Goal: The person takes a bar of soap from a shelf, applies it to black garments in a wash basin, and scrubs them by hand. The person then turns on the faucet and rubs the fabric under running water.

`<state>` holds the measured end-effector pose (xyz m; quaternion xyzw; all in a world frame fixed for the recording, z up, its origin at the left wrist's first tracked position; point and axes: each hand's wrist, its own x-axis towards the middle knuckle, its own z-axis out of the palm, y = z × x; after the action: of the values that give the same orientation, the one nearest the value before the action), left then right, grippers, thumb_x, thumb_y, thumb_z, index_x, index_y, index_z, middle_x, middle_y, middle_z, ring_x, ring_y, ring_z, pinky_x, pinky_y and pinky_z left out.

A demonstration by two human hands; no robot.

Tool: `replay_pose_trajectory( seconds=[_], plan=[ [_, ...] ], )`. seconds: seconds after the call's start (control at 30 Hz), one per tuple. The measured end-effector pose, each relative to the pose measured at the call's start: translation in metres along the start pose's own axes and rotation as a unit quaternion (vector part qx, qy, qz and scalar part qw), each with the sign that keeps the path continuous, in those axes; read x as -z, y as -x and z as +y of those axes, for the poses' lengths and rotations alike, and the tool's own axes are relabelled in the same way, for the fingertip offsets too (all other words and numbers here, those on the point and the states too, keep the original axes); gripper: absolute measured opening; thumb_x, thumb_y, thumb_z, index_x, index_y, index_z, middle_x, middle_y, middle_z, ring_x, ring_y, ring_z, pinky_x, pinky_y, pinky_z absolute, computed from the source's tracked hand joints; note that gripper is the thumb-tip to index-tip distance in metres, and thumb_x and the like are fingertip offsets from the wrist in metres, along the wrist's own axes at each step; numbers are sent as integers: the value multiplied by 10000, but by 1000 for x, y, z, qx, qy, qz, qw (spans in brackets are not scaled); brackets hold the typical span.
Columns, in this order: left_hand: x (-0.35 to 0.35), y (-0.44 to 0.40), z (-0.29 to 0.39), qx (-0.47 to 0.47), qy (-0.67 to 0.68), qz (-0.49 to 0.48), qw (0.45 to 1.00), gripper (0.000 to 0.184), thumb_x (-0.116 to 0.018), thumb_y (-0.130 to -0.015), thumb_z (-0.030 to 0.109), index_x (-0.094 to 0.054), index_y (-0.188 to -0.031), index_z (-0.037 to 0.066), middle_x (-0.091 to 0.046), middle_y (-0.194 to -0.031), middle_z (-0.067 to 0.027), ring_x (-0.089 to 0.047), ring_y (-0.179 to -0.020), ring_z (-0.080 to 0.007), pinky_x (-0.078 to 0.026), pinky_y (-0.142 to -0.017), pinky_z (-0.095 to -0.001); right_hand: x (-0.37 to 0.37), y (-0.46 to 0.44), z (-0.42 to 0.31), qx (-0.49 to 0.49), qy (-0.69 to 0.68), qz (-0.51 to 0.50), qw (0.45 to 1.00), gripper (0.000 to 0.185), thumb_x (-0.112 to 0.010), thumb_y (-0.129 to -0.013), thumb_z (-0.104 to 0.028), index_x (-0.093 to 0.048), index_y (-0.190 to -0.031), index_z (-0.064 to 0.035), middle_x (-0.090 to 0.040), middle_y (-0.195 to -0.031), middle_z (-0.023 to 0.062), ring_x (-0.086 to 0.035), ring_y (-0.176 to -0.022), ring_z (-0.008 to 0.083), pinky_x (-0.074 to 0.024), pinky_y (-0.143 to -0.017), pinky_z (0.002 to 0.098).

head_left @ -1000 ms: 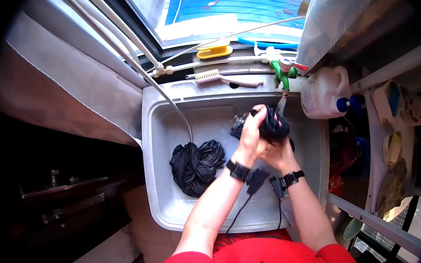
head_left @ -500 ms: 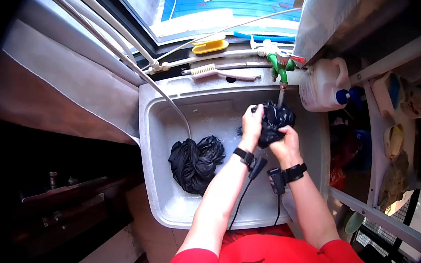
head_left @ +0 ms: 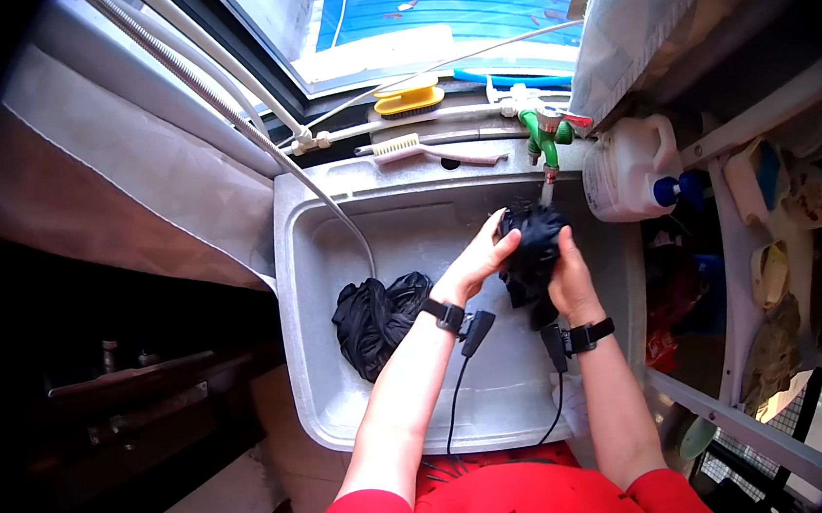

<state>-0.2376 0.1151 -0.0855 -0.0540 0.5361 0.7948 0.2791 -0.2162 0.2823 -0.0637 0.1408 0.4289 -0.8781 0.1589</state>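
A bunched black cloth point(head_left: 532, 258) is held between my two hands under the running green tap point(head_left: 547, 137), over the right part of the grey sink point(head_left: 319, 416). My left hand point(head_left: 478, 256) grips the cloth's left side, thumb on top. Against its right side my right hand point(head_left: 572, 277) is closed, with some fingers hidden behind the fabric. Part of the cloth hangs down between the wrists. A second dark cloth point(head_left: 373, 328) lies crumpled in the sink's left part, beside a thin grey hose point(head_left: 355, 227).
Behind the sink lie a white-bristled brush point(head_left: 441, 152) and a yellow brush point(head_left: 407, 98). A white jug point(head_left: 628, 169) with a blue cap stands at the right, near a rack point(head_left: 730, 326) holding soap dishes. Curtains point(head_left: 120, 174) hang on both sides.
My hands have shifted their grip and moved apart to either side of the cloth. The held cloth now hangs lower between them. The other cloth has stayed in place.
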Motion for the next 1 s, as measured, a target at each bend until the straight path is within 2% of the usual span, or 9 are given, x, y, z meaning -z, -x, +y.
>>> replay_pose_trajectory(
  seconds=[0.1, 0.23, 0.37, 0.47, 0.53, 0.57, 0.8, 0.87, 1.0],
  plan=[
    [-13, -4, 18, 42, 29, 24, 998, 1006, -800, -695, 444, -244, -1444, 68, -595, -1142, -108, -510, -1129, -199, -458, -871, -316, 7, -4, -7, -67, 239, -84, 965, 556, -389, -977, -479, -596, -1116, 18, -623, -1066, 47, -576, -962, 110, -434, -871, 258],
    [-14, -14, 29, -65, -68, 39, 995, 494, -782, -611, 61, -568, -1055, 49, -589, -950, -55, -555, -898, -138, -472, -811, -271, 4, 10, -15, -61, 128, -69, 987, 416, -471, -972, -369, -629, -1060, 5, -628, -1020, 47, -569, -933, 97, -435, -835, 255],
    [-35, -7, 30, -157, -43, 114, 980, 489, -688, -595, -71, -543, -1039, 74, -555, -946, -16, -548, -887, -118, -473, -784, -245, 47, 18, 23, -46, -22, 242, 969, 358, -573, -894, -422, -600, -920, -67, -600, -895, 51, -560, -920, 206, -439, -893, 410],
    [-55, 12, 25, -172, 77, 51, 981, 486, -660, -590, -104, -522, -1016, 83, -521, -984, -9, -522, -956, -115, -448, -846, -256, 45, 12, 34, -246, -55, 257, 933, 489, -578, -846, -516, -572, -1068, -81, -603, -1004, 68, -553, -1017, 234, -427, -925, 464],
    [-67, 34, 23, -182, 9, 50, 982, 513, -648, -574, -55, -526, -1055, 71, -528, -1026, -20, -512, -1017, -132, -422, -907, -272, 50, -4, 47, -182, -329, 23, 926, 634, -414, -903, -596, -530, -1220, -60, -588, -1190, 126, -581, -1081, 253, -485, -917, 422],
    [-69, 48, 28, -181, -62, 57, 980, 535, -641, -569, -35, -529, -1083, 64, -533, -1046, -24, -512, -1040, -139, -415, -927, -278, 46, -13, 35, -92, -228, -39, 968, 633, -375, -921, -590, -551, -1189, -44, -622, -1132, 123, -625, -988, 250, -513, -890, 412],
    [-51, 67, -9, -203, -182, 134, 953, 640, -644, -672, 63, -476, -1289, 68, -270, -1458, -154, -274, -1358, -276, -248, -1090, -357, 51, -34, 33, -102, -208, 62, 971, 332, -577, -867, -233, -572, -1126, -25, -651, -1006, 109, -653, -883, 214, -545, -786, 333],
    [-56, 46, -4, -226, -184, 120, 949, 695, -694, -751, 242, -409, -1369, 101, -118, -1529, -162, -132, -1416, -303, -180, -1121, -391, 50, -35, 41, 37, -86, 95, 991, 386, -542, -859, -151, -496, -1224, -31, -616, -1083, 111, -643, -912, 233, -550, -794, 353],
    [-23, -33, -25, -129, -240, 219, 937, 352, -635, -840, 239, -604, -1143, 63, -637, -1031, -150, -608, -949, -250, -458, -851, -331, 11, -18, 25, 44, -177, 159, 970, 463, -377, -836, 55, -448, -1285, -34, -564, -1189, 117, -568, -1086, 279, -445, -988, 441]
  ],
)
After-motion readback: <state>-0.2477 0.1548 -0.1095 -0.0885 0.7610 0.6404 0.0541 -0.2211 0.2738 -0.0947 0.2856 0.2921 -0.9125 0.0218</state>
